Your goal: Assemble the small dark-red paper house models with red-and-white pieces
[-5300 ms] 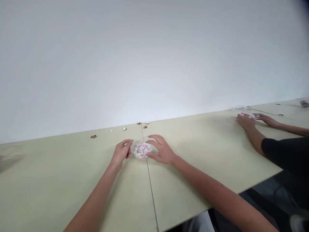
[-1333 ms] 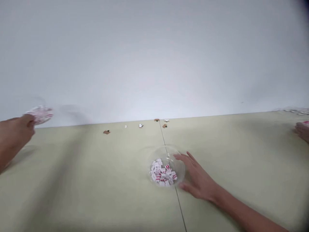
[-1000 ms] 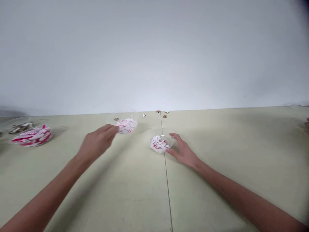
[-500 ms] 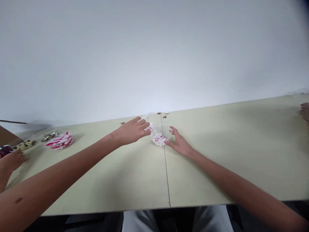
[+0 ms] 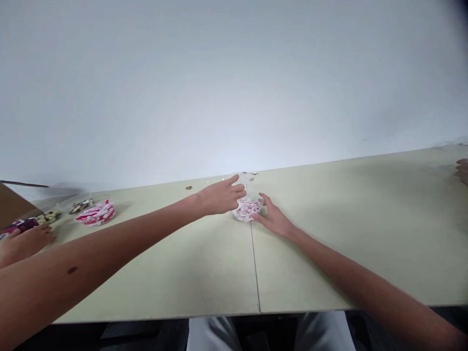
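Near the table's middle, a clear round plastic bowl (image 5: 260,207) holds many small white-and-red pieces (image 5: 246,209) that look like jigsaw pieces. My right hand (image 5: 272,217) curves around the bowl's right side, thumb in front and fingers behind. Just above the bowl's left rim, my left hand (image 5: 224,196) grips a clear plastic container (image 5: 242,178), tipped toward the bowl. Most of that container is hidden behind my fingers, so its shape is hard to make out.
Small loose pieces (image 5: 188,187) lie near the wall. At left are a red-and-white piece-filled clear container (image 5: 96,213), a container of dark-and-white pieces (image 5: 81,205), yellowish pieces (image 5: 49,217) and another person's hand (image 5: 27,243). Another hand (image 5: 462,169) shows at far right.
My left hand has moved right with its clear container, from beside the bowl to over it. More white-and-red pieces now lie in the bowl. My right hand stays at the bowl.
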Action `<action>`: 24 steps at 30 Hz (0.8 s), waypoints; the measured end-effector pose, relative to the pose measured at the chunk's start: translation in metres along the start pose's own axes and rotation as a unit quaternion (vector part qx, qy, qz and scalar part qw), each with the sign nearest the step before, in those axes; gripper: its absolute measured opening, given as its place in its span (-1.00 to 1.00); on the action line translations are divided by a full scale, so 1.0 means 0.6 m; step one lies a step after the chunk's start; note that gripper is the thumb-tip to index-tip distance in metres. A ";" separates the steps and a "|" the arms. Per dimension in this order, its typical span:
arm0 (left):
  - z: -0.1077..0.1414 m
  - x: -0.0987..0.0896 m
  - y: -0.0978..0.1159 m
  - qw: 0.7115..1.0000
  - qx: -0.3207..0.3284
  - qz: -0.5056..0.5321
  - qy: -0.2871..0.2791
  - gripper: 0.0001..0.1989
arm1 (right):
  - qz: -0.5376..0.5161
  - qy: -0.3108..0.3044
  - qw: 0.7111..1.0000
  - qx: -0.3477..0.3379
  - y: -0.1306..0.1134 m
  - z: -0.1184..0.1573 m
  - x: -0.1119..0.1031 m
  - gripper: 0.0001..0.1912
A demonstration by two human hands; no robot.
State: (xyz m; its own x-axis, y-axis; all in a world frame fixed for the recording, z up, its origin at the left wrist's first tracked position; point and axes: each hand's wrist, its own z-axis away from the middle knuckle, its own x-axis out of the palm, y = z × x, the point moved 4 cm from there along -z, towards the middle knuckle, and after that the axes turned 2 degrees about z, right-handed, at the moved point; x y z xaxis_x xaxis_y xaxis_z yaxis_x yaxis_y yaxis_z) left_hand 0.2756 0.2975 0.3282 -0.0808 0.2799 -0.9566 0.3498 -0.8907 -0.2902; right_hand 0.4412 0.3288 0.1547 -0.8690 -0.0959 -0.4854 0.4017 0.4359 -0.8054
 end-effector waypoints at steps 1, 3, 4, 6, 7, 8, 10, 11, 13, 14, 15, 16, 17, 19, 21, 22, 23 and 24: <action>-0.001 -0.002 0.002 1.000 0.015 -0.004 0.012 -0.67 | 0.001 0.001 1.000 0.000 0.000 0.000 0.000 -0.07; -0.003 -0.008 0.006 0.999 0.031 -0.009 0.022 -0.67 | 0.003 0.002 1.000 0.000 -0.002 0.001 0.000 -0.08; -0.004 -0.011 0.008 0.999 0.029 -0.014 0.013 -0.69 | 0.003 0.000 1.000 0.000 -0.002 0.001 0.000 -0.09; -0.003 -0.019 0.010 0.999 0.008 -0.035 -0.022 -0.73 | 0.002 -0.005 1.000 0.001 -0.003 0.001 -0.001 -0.08; 0.002 -0.023 0.010 0.998 -0.010 -0.050 -0.037 -0.75 | 0.002 -0.007 1.000 0.003 -0.004 0.002 -0.001 -0.08; 0.011 -0.028 0.008 0.996 -0.034 -0.065 -0.041 -0.75 | 0.003 -0.010 1.000 0.005 -0.004 0.002 -0.002 -0.07; 0.045 -0.035 -0.001 0.991 -0.099 -0.092 -0.019 -0.73 | 0.009 -0.015 1.000 0.013 -0.005 0.004 -0.003 -0.05; 0.071 -0.035 -0.009 0.985 -0.143 -0.101 0.001 -0.73 | 0.013 -0.017 1.000 0.016 -0.006 0.005 -0.003 -0.05; 0.139 -0.025 -0.032 0.961 -0.251 -0.111 0.030 -0.73 | 0.021 -0.017 0.999 0.025 -0.007 0.007 -0.004 -0.06; 0.179 -0.017 -0.045 0.942 -0.314 -0.109 0.041 -0.71 | 0.024 -0.018 0.999 0.029 -0.007 0.008 -0.004 -0.07; 0.222 -0.009 -0.059 0.919 -0.377 -0.106 0.056 -0.68 | 0.026 -0.018 0.999 0.034 -0.007 0.009 -0.003 -0.08; 0.267 -0.001 -0.072 0.892 -0.435 -0.104 0.065 -0.65 | 0.028 -0.019 0.999 0.039 -0.006 0.010 -0.001 -0.09; 0.311 0.006 -0.086 0.866 -0.484 -0.101 0.070 -0.62 | 0.030 -0.020 0.998 0.043 -0.004 0.010 0.000 -0.10; 0.390 0.014 -0.113 0.831 -0.543 -0.101 0.063 -0.57 | 0.035 -0.020 0.998 0.052 0.000 0.011 0.003 -0.11; 0.463 0.012 -0.147 0.797 -0.590 -0.110 0.067 -0.54 | 0.044 -0.016 0.997 0.060 0.004 0.013 0.006 -0.12; 0.499 0.010 -0.166 0.777 -0.615 -0.112 0.071 -0.53 | 0.050 -0.016 0.997 0.062 0.006 0.014 0.006 -0.13; 0.534 0.008 -0.187 0.750 -0.647 -0.117 0.079 -0.52 | 0.056 -0.017 0.996 0.063 0.006 0.015 0.007 -0.14; 0.568 0.008 -0.208 0.725 -0.674 -0.117 0.083 -0.50 | 0.065 -0.019 0.996 0.062 0.007 0.017 0.007 -0.16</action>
State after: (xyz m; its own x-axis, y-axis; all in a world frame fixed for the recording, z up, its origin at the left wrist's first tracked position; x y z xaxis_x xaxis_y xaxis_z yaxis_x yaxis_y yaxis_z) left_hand -0.0865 0.2881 0.3509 -0.2103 0.5049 -0.8371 0.9476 0.3159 -0.0476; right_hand 0.4420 0.3209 0.1459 -0.7974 -0.0802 -0.5981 0.5442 0.3328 -0.7701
